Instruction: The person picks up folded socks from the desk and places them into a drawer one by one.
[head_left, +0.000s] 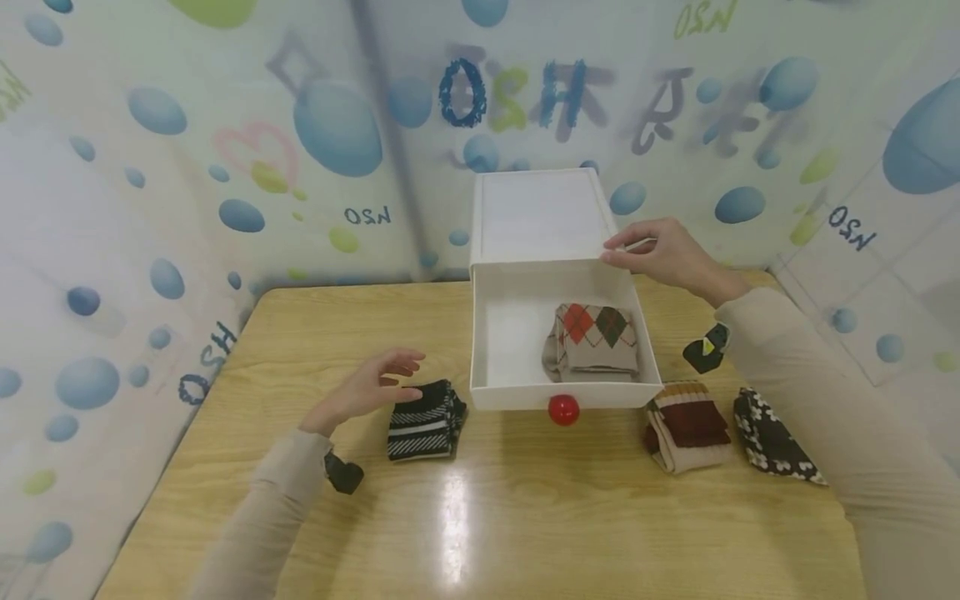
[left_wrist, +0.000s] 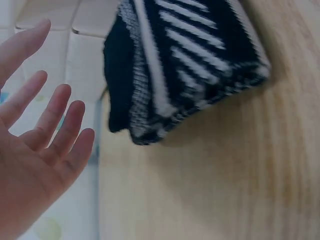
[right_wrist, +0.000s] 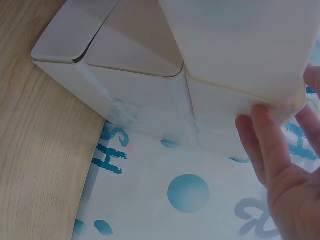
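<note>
A white drawer cabinet [head_left: 543, 215] stands at the back of the table, and its top drawer [head_left: 510, 325] is pulled out, with a red round knob [head_left: 564, 409] on its front. Folded beige argyle socks [head_left: 600, 337] lie inside on the right. My right hand [head_left: 660, 254] rests its fingertips on the cabinet's top right corner, some of them against its side in the right wrist view. Left of the drawer, my left hand [head_left: 371, 387] hovers with spread, slightly bent fingers above folded black-and-white striped socks [head_left: 422, 425]. Nothing is in its palm in the left wrist view.
Right of the drawer lie folded beige and maroon socks [head_left: 687, 427]. Beside them are black socks with white flowers [head_left: 776, 437], partly behind my right sleeve. A patterned wall covering [head_left: 427, 183] stands behind the wooden table [head_left: 525, 533]. The drawer front overhangs the tabletop.
</note>
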